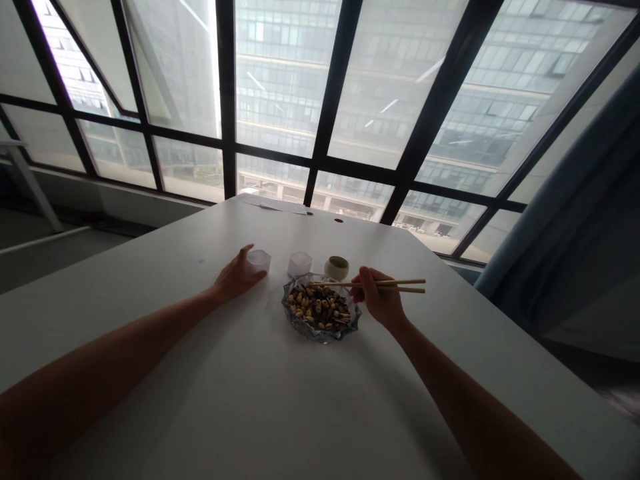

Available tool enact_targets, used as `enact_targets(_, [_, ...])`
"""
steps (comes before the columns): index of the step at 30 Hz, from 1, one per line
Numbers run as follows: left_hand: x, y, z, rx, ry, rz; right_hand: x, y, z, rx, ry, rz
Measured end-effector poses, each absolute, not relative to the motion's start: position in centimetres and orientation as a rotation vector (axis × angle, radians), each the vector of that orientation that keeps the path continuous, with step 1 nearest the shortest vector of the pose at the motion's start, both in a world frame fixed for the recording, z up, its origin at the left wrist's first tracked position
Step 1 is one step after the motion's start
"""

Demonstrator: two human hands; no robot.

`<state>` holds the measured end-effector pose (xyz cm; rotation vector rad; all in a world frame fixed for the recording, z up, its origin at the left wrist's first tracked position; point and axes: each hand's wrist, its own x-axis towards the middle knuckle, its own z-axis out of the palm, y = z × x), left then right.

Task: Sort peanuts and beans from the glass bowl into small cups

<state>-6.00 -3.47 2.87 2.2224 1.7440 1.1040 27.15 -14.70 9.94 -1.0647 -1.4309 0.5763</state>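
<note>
My right hand (381,296) grips a pair of wooden chopsticks (407,286), their tips over the far left part of a clear glass bowl (323,335). Mixed nuts and seeds (320,308) fill the bowl; whether the tips pinch anything is too small to tell. My left hand (237,275) rests on the table with thumb and fingers round the left side of a translucent white cup (259,261). A second translucent cup (300,264) and a round beige cup (337,267) stand just behind the bowl.
The white table (225,400) narrows toward large windows. Paper sheets (273,203) lie at its far edge, near two dark round holes (339,221). A blue curtain (555,200) hangs at the right, and a white metal frame (35,187) stands at the left.
</note>
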Motion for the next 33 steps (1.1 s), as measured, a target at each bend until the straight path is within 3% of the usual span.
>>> enact_targets(33, [-6.6,-3.5,3.0,2.07,1.574,1.149,29.4,-13.5,9.8,-1.149,-1.232,0.537])
